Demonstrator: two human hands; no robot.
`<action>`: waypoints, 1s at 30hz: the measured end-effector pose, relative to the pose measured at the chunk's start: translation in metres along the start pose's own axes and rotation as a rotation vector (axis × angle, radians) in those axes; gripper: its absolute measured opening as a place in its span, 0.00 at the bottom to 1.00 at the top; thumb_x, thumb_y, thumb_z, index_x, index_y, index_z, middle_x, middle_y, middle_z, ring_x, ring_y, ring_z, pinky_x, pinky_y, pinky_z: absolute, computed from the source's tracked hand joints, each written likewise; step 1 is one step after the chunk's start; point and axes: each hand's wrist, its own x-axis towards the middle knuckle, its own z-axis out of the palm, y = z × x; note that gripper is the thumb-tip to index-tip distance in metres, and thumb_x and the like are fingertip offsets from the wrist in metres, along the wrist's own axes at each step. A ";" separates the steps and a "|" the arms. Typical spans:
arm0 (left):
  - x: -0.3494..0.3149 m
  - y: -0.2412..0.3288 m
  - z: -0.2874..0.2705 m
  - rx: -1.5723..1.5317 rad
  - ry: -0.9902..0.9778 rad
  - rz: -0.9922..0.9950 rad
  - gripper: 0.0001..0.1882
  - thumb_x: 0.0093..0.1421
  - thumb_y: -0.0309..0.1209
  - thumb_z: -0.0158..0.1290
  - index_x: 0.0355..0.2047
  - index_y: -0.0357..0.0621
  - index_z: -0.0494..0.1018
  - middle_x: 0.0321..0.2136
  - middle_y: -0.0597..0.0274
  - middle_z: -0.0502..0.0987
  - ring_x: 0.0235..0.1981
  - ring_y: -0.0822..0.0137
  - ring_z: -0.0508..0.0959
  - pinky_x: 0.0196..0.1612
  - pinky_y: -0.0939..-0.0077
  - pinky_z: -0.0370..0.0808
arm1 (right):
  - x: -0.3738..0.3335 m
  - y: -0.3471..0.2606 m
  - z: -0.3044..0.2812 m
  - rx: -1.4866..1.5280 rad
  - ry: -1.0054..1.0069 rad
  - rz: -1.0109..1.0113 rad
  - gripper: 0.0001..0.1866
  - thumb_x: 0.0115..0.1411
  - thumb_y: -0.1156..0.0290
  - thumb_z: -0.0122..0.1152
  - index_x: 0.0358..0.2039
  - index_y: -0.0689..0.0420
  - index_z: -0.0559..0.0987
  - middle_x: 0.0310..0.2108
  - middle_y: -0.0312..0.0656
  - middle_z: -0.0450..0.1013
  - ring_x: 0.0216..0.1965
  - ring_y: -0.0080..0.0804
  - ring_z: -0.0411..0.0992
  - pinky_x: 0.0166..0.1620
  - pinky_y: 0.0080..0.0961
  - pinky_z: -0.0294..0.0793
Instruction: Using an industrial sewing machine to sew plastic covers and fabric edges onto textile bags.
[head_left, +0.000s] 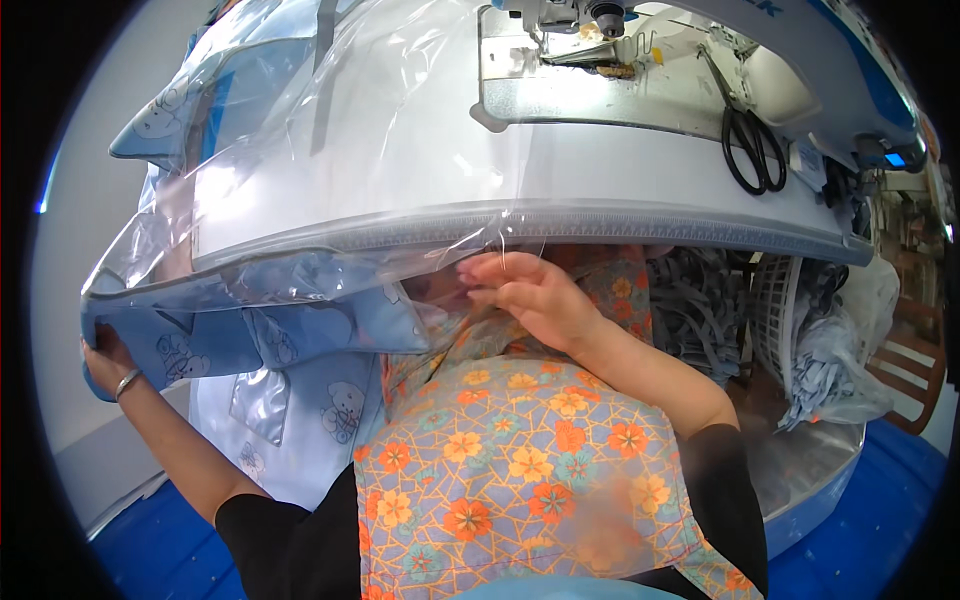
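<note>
A blue fabric piece [250, 330] with printed bears and a clear plastic sheet [400, 120] along its edge hangs over the table's front, at the left. My left hand [108, 358], wearing a bracelet, is closed around the fabric's far left end; part of its fingers is hidden behind the cloth. My right hand [535, 300] is raised in front of the table edge, by the plastic's right side. Its fingers are half bent and apart, and nothing shows between them. More pale blue bear-printed fabric [310, 420] hangs below, beside my lap.
A sewing machine [850, 70] stands at the back right above its metal plate [600, 90]. Black scissors [750, 140] lie to the right. A ruler strip [640, 222] runs along the white table's front edge. A white basket [780, 310] and grey fabric strips [695, 310] are at the right.
</note>
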 end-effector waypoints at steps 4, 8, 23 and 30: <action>-0.016 -0.005 0.019 -0.003 0.055 -0.052 0.12 0.64 0.27 0.46 0.40 0.29 0.75 0.37 0.48 0.79 0.38 0.57 0.79 0.45 0.68 0.78 | 0.000 -0.016 0.016 -0.512 0.054 0.153 0.09 0.62 0.77 0.53 0.37 0.62 0.82 0.39 0.46 0.78 0.44 0.33 0.75 0.50 0.26 0.72; -0.041 0.000 0.033 0.765 -0.147 0.227 0.17 0.64 0.31 0.46 0.48 0.34 0.75 0.45 0.52 0.79 0.46 0.58 0.79 0.51 0.67 0.74 | -0.037 -0.037 0.011 -0.312 -0.011 0.184 0.07 0.62 0.77 0.55 0.29 0.63 0.81 0.33 0.46 0.78 0.34 0.29 0.76 0.41 0.24 0.76; 0.004 -0.012 0.087 0.113 0.052 -0.034 0.17 0.68 0.26 0.37 0.48 0.22 0.69 0.47 0.39 0.74 0.48 0.52 0.77 0.57 0.62 0.75 | -0.027 -0.020 -0.014 -0.152 -0.016 0.165 0.04 0.62 0.76 0.56 0.29 0.60 0.75 0.37 0.47 0.77 0.38 0.32 0.75 0.43 0.29 0.76; 0.005 -0.017 0.102 0.189 0.061 -0.035 0.17 0.69 0.28 0.38 0.48 0.23 0.68 0.44 0.42 0.75 0.45 0.53 0.78 0.54 0.61 0.77 | -0.012 -0.009 -0.010 -0.234 -0.054 -0.023 0.02 0.61 0.79 0.52 0.31 0.58 0.73 0.42 0.47 0.75 0.45 0.34 0.73 0.47 0.29 0.74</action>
